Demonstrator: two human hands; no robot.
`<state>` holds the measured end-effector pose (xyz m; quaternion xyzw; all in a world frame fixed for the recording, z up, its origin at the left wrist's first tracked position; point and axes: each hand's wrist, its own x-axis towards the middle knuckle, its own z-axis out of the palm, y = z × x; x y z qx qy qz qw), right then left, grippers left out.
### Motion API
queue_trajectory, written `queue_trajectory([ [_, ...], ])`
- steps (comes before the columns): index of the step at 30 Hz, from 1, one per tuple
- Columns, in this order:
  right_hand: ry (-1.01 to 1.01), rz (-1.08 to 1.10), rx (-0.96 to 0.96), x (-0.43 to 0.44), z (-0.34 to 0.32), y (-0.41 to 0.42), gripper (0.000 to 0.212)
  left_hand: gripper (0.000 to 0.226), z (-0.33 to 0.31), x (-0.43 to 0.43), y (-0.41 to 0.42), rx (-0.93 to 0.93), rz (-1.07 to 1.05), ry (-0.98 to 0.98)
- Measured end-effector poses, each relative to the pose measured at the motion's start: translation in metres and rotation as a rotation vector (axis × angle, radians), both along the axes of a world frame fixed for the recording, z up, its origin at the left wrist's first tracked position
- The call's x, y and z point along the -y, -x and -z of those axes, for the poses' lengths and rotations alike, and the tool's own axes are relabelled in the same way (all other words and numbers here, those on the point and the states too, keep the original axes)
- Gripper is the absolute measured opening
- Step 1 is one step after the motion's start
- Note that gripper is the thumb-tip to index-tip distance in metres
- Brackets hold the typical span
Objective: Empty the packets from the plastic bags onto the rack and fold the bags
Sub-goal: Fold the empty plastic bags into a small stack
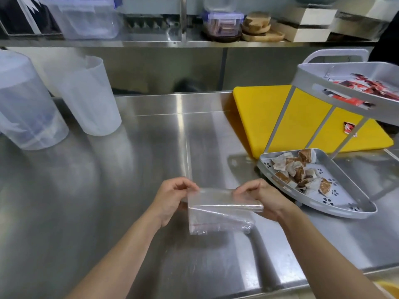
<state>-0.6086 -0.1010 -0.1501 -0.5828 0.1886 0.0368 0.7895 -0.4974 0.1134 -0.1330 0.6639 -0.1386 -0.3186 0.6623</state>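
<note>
Both my hands hold a clear, empty plastic zip bag (218, 214) just above the steel counter. My left hand (172, 197) pinches its upper left corner and my right hand (265, 199) pinches its upper right edge, where the bag is partly folded over. To the right stands a grey two-tier rack (280, 117). Its lower tray (336, 199) holds several brown and white packets (300, 171). Its upper tray (319, 80) holds several red and white packets (362, 87).
A yellow cutting board (259, 117) lies under and behind the rack, with one red packet (348, 128) on it. Two translucent plastic jugs (28, 113) (95, 98) stand at the left. A shelf at the back carries containers and boxes.
</note>
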Motion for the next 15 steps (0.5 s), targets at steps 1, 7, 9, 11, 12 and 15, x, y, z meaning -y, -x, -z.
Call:
queue_trajectory([
  [1,0.035,0.012,0.005,-0.002,-0.001,0.002,0.053,0.032,0.001,0.000,0.002,-0.019,0.012,-0.004],
  [7,0.186,0.085,-0.036,-0.010,0.010,0.021,0.056,0.020,0.022,-0.008,0.000,-0.417,0.179,0.027],
  [9,0.165,0.143,-0.052,-0.010,0.013,0.034,0.053,0.042,0.026,-0.009,0.005,-0.494,0.374,-0.061],
  [11,0.110,0.200,-0.056,-0.012,0.017,0.047,0.043,0.053,0.028,-0.006,0.016,-0.481,0.515,-0.133],
  [12,0.061,0.223,-0.050,-0.012,0.021,0.054,0.033,0.052,0.030,-0.003,0.023,-0.459,0.520,-0.163],
  [15,-0.206,0.328,-0.024,-0.011,0.031,0.074,0.046,0.036,0.035,0.012,0.041,-0.417,0.363,-0.180],
])
